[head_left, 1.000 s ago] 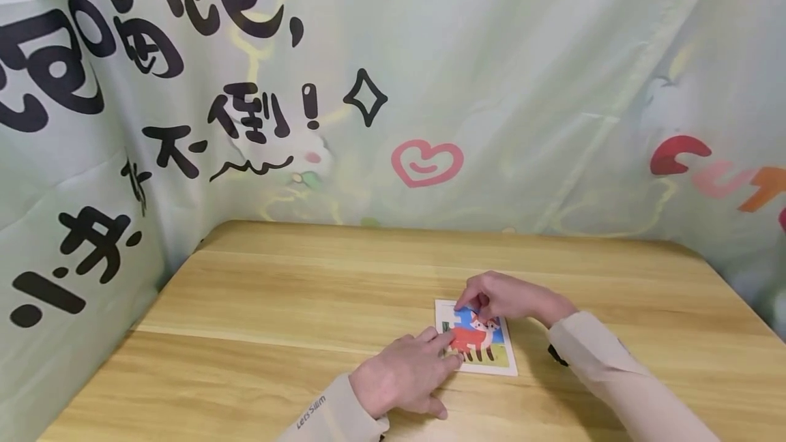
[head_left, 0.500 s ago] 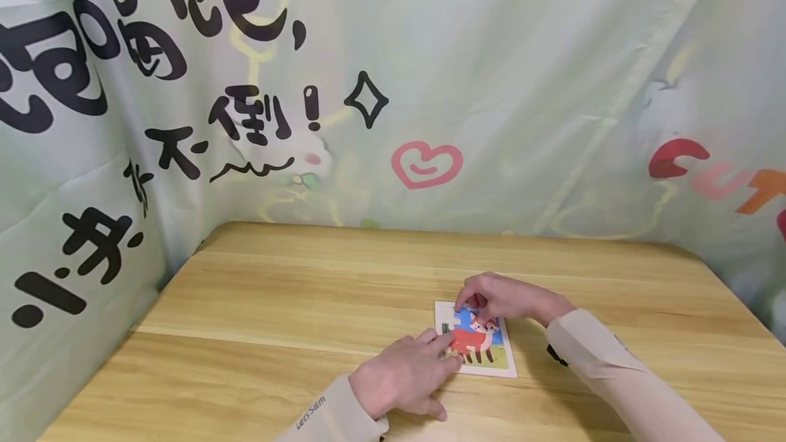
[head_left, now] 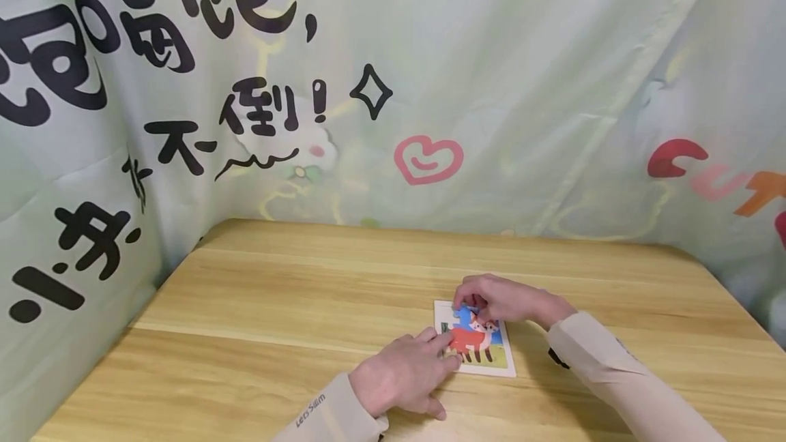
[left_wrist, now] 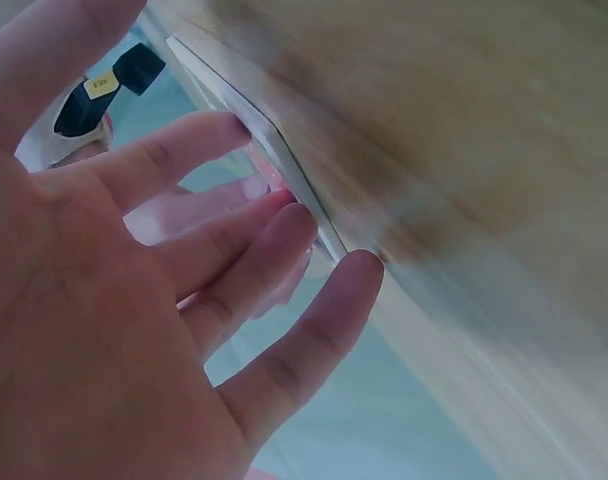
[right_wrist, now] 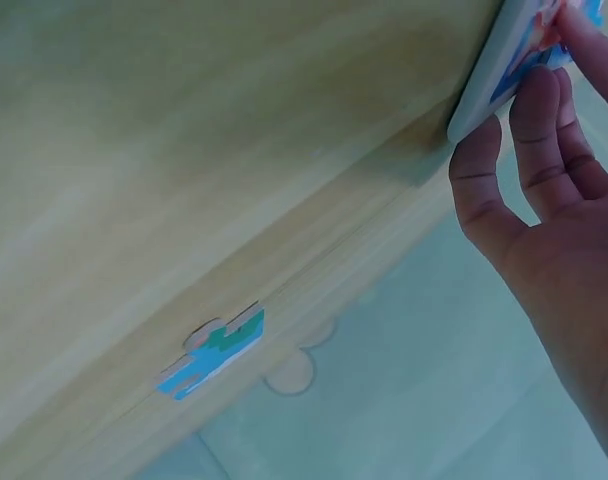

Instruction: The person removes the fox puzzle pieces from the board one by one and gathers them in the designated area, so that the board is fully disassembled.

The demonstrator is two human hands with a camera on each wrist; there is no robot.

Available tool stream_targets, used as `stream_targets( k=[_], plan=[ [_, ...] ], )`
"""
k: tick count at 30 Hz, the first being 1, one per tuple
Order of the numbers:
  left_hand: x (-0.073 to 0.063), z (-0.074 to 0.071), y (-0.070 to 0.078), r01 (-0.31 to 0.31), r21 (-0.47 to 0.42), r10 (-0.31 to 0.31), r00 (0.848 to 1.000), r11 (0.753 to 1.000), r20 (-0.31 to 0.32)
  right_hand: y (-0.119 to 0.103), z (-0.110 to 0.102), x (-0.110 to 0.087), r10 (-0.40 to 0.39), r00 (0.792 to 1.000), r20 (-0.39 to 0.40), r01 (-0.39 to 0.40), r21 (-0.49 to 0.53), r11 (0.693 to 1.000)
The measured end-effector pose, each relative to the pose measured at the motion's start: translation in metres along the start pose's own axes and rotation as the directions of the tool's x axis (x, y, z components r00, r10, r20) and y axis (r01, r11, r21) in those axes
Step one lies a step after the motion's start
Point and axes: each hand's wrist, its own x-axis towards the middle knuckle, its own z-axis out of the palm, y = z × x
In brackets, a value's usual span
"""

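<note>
In the head view a jigsaw puzzle of a red fox (head_left: 469, 341) lies in a white-bordered tray (head_left: 485, 372) on the table. My left hand (head_left: 405, 370) rests with its spread fingers on the tray's left side and the picture; the left wrist view shows these fingers reaching the tray's edge (left_wrist: 284, 150). At the top of the picture my right hand (head_left: 510, 297) pinches a blue puzzle piece (head_left: 462, 318) between thumb and curled fingers. Much of that piece is hidden beneath the hand. The tray's upper left part shows bare white.
A loose blue and green puzzle piece (right_wrist: 219, 350) lies on the wooden table (head_left: 295, 292) in the right wrist view, near the far edge. A printed cloth (head_left: 522, 87) hangs behind and beside the table.
The blue piece under my right hand has shifted and turned slightly, with the right fingers moving a little. My left hand has stayed in place. The head view has tilted slightly.
</note>
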Motion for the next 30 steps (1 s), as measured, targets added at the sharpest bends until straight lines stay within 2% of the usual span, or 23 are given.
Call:
stream_targets(
  k=[3, 9, 16, 30],
  plan=[
    [0.002, -0.001, 0.0, 0.006, -0.022, -0.006, 1.0, 1.0, -0.013, -0.001, 0.001, 0.0, -0.003, 1.0, 0.003, 0.003, 0.0, 1.0],
    [0.014, -0.006, 0.009, 0.003, 0.026, -0.001, 0.998, 1.0, -0.071, -0.003, 0.002, 0.0, -0.013, 1.0, 0.006, 0.013, -0.013, 1.0],
    [0.026, -0.008, 0.016, 0.022, 0.034, -0.021, 1.0, 0.999, -0.018, -0.001, 0.003, 0.001, -0.035, 0.999, 0.013, 0.035, -0.026, 0.999],
    [0.029, -0.011, 0.015, 0.029, 0.036, -0.029, 1.0, 0.999, -0.011, 0.004, 0.0, -0.003, -0.058, 0.998, -0.024, 0.058, 0.032, 0.998]
  ],
)
